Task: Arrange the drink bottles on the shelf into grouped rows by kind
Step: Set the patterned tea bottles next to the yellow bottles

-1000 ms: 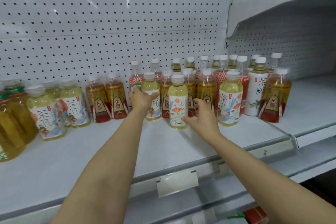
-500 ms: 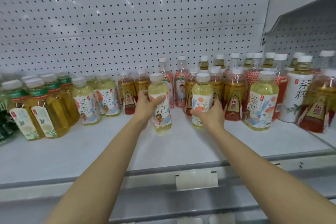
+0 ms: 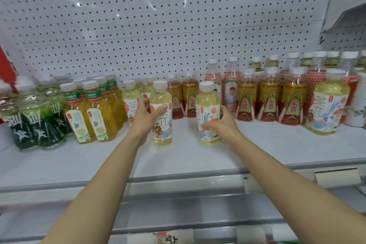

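Both pale bottles have slid leftward; left hand [image 3: 145, 119] grips one [image 3: 161, 115], right hand [image 3: 221, 123] grips the other [image 3: 208, 113]. Keep them upright and set them beside the matching row [image 3: 131, 97].

Two bare forearms come in from the near edge. No sleeves show on either one, right down to where they leave view. The left hand [image 3: 145, 117] and the right hand [image 3: 221, 123] wear no gloves. The fingers look slim with short nails; the wide lens stretches both arms.
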